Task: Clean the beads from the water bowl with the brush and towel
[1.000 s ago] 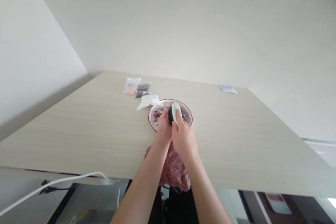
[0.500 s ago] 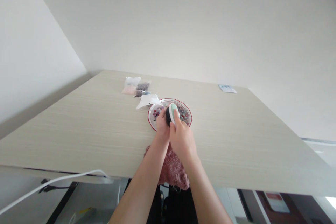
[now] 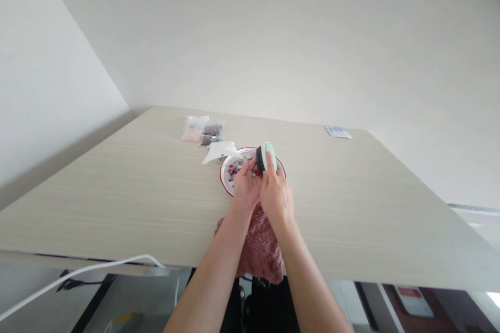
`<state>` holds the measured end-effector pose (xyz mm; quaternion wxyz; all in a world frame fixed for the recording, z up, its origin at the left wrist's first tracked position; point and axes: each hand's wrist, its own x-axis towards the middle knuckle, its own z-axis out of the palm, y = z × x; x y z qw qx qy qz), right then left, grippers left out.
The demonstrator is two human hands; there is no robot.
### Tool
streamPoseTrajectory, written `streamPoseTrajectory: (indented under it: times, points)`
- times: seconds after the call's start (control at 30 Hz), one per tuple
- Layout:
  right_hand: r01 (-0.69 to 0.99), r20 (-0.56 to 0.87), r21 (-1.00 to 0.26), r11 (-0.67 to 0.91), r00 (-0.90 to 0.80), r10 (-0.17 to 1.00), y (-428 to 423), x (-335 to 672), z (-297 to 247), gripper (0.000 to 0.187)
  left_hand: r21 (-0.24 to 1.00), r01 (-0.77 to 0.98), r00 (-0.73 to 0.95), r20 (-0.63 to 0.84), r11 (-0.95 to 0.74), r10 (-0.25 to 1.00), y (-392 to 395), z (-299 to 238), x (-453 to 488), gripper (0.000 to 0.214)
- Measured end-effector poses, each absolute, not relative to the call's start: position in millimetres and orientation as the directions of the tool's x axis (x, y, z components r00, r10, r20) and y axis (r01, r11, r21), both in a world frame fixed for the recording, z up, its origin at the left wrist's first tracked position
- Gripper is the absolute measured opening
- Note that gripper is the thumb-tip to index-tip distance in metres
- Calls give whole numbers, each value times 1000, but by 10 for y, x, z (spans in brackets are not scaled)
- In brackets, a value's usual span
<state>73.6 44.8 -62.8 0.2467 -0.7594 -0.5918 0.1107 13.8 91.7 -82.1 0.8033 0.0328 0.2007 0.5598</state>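
Observation:
My right hand (image 3: 276,193) holds a small round brush (image 3: 266,157) with a mint-green back and black bristles, raised above the far right of the plate. My left hand (image 3: 246,184) is just below it, with its fingertips close to the black side; whether they pinch anything is too small to tell. Under both hands lies a white plate with a red rim (image 3: 228,182), holding many small red, teal and dark beads (image 3: 235,169). The hands hide part of the plate.
Below the hands, a pink fuzzy cloth (image 3: 261,247) hangs over the near edge of the pale wood-grain table (image 3: 117,203). Small plastic bags (image 3: 205,130) and a white sheet (image 3: 219,152) lie beyond the plate. A card (image 3: 338,132) sits far right; a white cable (image 3: 78,276) runs below.
The brush has moved up and to the right, away from the middle of the plate, and its green back now faces more upward. My left hand has shifted slightly right beneath it.

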Motion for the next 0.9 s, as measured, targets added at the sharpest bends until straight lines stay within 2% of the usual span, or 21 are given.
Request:
streamPoseTrajectory:
  times: [0.1,0.17,0.23,0.3,0.4,0.5,0.6,0.67,0.73,0.9]
  points:
    - [715,199,-694,-87,306,931,463,838,-743,52,236,-909,288,-242,344,927,926,-864,134,32]
    - [497,163,-867,-51,379,911,470,922,-803,54,207,-917,291,-231,340,928,935,-893,126,31]
    - [206,62,-978,-37,453,890,481,1023,-841,57,185,-920,300,-232,344,926,934,-904,114,30]
    - [-22,-20,-1000,-11,482,876,486,1136,-868,58,170,-923,300,-241,345,923,921,-893,100,30]
    - [-147,-72,-989,-1,484,872,458,1309,-925,53,167,-925,295,-257,342,920,891,-855,80,30]
    - [-104,-111,-992,-68,498,860,398,1465,-1024,51,181,-918,298,-268,352,916,876,-833,62,30]
    - [150,-128,-963,-225,483,866,343,1591,-1124,50,190,-919,303,-222,346,927,887,-837,39,31]
    - [371,-129,-869,-328,471,873,319,1655,-1163,49,217,-920,292,-171,325,941,896,-837,20,34]
    - [512,-118,-766,-388,482,868,305,1704,-1173,47,270,-917,268,-132,294,954,894,-825,3,37]
    - [674,-51,-602,-428,502,863,287,1759,-1130,37,409,-891,174,-87,194,981,786,-759,-36,43]
